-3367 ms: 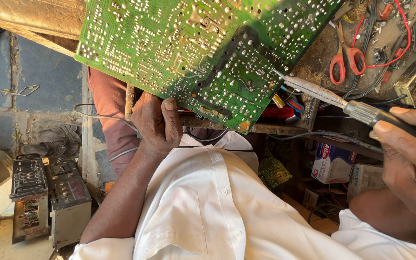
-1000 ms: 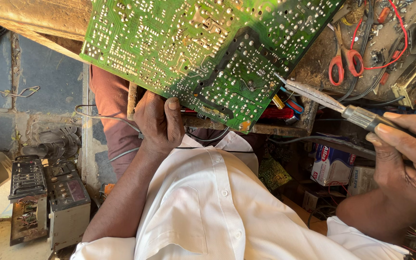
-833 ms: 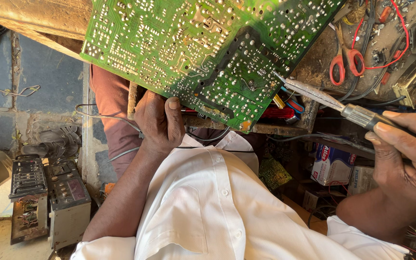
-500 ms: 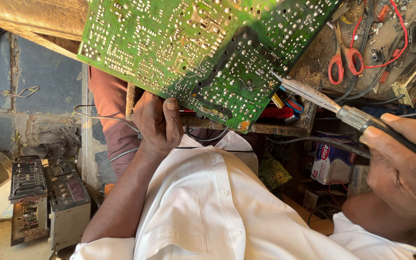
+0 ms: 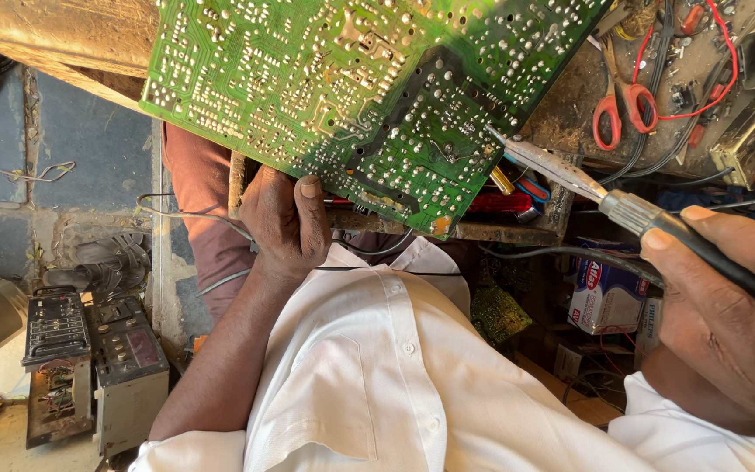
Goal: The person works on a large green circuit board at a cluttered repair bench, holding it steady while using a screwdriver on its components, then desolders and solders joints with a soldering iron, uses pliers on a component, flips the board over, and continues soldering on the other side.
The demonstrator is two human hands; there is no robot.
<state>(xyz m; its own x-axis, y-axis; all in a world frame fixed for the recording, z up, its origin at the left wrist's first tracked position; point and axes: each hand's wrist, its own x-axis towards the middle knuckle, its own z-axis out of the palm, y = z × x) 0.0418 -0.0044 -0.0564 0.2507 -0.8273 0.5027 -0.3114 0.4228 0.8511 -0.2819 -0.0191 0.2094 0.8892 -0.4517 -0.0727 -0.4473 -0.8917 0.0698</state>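
The left hand (image 5: 286, 223) grips the lower edge of the green circuit board (image 5: 360, 96), thumb pressed on its face, while the right hand (image 5: 727, 323), fingers closed around a soldering iron (image 5: 631, 214), touches its tip to the board's right edge, left of the red-handled scissors (image 5: 622, 105).

The circuit board (image 5: 369, 96) runs off the top edge; the right hand (image 5: 727, 323) is cut off at the right.
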